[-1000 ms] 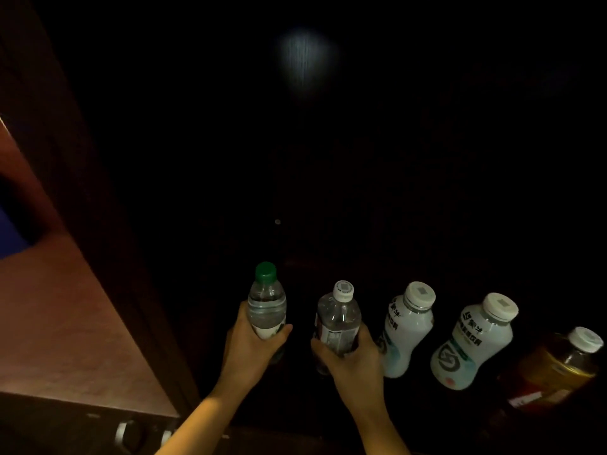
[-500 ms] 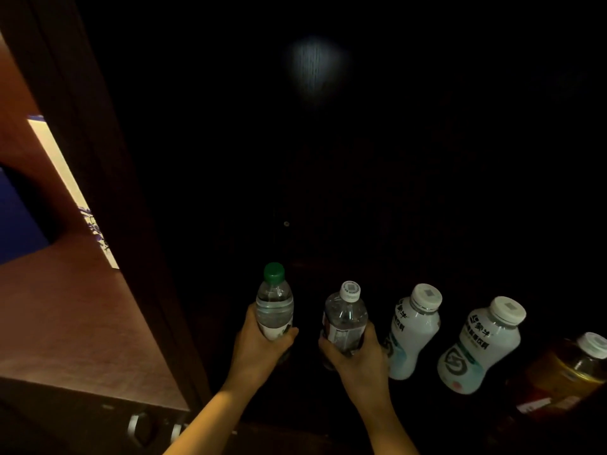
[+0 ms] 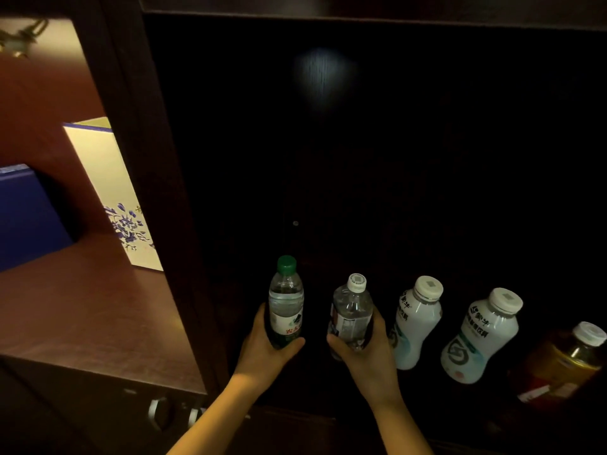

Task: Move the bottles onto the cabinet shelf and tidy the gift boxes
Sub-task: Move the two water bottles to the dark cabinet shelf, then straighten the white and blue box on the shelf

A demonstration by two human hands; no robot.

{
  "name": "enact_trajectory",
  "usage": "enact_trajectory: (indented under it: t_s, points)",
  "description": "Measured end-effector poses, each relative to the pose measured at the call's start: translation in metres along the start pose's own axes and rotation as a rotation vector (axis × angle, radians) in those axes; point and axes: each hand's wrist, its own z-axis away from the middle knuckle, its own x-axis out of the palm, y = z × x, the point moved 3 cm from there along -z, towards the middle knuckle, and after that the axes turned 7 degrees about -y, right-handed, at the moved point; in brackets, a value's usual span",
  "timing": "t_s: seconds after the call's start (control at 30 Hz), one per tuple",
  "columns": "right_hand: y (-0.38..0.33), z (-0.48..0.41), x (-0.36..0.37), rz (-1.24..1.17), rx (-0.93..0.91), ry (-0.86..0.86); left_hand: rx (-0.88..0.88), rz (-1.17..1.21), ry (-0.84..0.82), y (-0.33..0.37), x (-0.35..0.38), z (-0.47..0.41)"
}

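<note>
Two hands held water bottles in a dark cabinet.
Left hand (image 3: 262, 349) gripped the green-capped bottle (image 3: 285, 300); right hand (image 3: 368, 353) gripped the white-capped bottle (image 3: 351, 310).

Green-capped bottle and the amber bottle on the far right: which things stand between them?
Head view: one clear white-capped water bottle in the right hand, then two white drink bottles.

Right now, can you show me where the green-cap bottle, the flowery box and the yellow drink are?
green-cap bottle (image 3: 285, 302): head view, on its clear body above the label.
flowery box (image 3: 108, 188): head view, on its cream front face.
yellow drink (image 3: 565, 366): head view, on its amber body.
</note>
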Motion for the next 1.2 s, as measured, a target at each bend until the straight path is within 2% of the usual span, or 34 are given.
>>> enact_trajectory:
  t_s: [0.2, 0.57, 0.77, 0.9, 1.03, 1.2]
  points:
    - [-0.019, 0.025, -0.006, 0.072, 0.045, 0.068, -0.019, -0.024, -0.024, 0.010, -0.008, 0.024]
    - [-0.091, 0.131, 0.003, 0.193, -0.012, 0.252, 0.220, -0.034, -0.142, 0.039, -0.051, 0.113]
    - [-0.134, 0.192, 0.023, 0.168, -0.049, 0.326, 0.318, 0.030, -0.110, 0.052, -0.099, 0.156]
    - [-0.162, 0.222, 0.047, 0.097, -0.078, 0.350, 0.366, 0.107, -0.028, 0.050, -0.145, 0.183]
    - [-0.189, 0.236, 0.088, 0.063, -0.079, 0.308, 0.386, 0.145, 0.058, 0.039, -0.204, 0.206]
    - [-0.224, 0.236, 0.156, 0.063, -0.186, 0.226, 0.362, 0.143, 0.191, 0.019, -0.284, 0.229]
